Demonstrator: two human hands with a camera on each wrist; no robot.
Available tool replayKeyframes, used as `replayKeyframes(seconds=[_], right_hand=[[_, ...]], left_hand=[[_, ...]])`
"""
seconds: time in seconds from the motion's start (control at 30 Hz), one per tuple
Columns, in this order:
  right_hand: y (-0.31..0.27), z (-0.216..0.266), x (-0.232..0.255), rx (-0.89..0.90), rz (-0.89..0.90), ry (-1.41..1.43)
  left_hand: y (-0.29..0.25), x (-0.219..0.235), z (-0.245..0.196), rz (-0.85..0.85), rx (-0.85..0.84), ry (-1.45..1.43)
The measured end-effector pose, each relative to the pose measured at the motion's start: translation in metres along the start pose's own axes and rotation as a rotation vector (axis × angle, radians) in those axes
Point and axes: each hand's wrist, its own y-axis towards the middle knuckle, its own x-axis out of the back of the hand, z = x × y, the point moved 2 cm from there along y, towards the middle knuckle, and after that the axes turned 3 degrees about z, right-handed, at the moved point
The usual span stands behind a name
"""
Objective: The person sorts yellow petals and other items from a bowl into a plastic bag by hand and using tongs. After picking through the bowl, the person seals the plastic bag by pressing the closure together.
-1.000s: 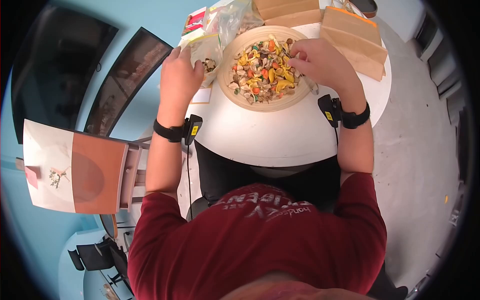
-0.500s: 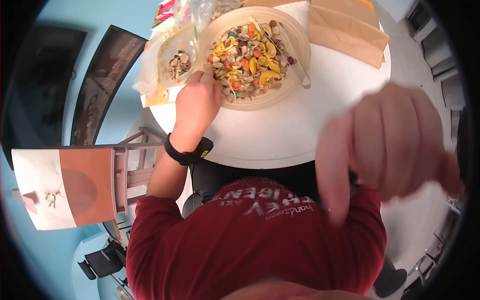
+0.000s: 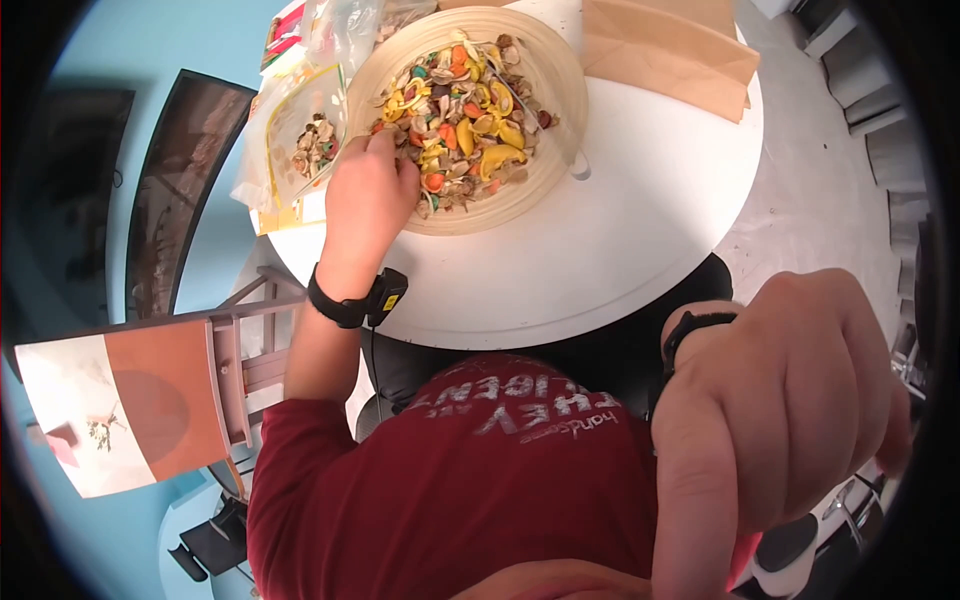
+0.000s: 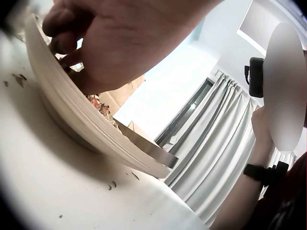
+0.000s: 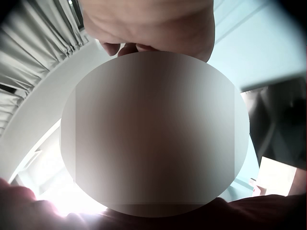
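A round wooden plate (image 3: 563, 60) holds a heap of dried potpourri pieces (image 3: 455, 125) in yellow, orange, green and brown. Metal tongs (image 3: 579, 168) lie over its right side, one end past the rim. At the plate's left front edge, my left hand (image 3: 370, 195) has its bent fingers over the pieces; in the left wrist view they dip just inside the rim, and I cannot tell whether they pinch anything. My right hand (image 3: 785, 410) is raised close to the head, away from the table, with one finger extended, the others loosely bent and nothing visible in it.
A clear zip bag (image 3: 275, 150) with similar pieces lies open left of the plate. Behind it is more clear plastic (image 3: 340, 30). Brown paper bags (image 3: 670, 60) stand at the back right of the round white table (image 3: 650, 190). A chair (image 3: 235, 370) is at the left.
My right hand has left the plate's right side and come up close to the head. The left hand has moved from the zip bag to the plate's left front edge. The view has shifted.
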Motion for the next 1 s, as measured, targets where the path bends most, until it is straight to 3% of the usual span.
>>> replayKeyframes(seconds=[0.13, 0.53, 1.0], right_hand=[[-0.004, 0.006, -0.004, 0.02, -0.016, -0.005], [-0.006, 0.015, -0.011, 0.036, -0.037, -0.015], [-0.011, 0.009, -0.013, 0.056, -0.039, -0.008]], left_hand=[[0.003, -0.003, 0.0, -0.036, -0.046, -0.079], [0.008, 0.0, 0.0, 0.071, -0.02, -0.152], [0.012, 0.001, -0.001, 0.092, -0.014, -0.103]])
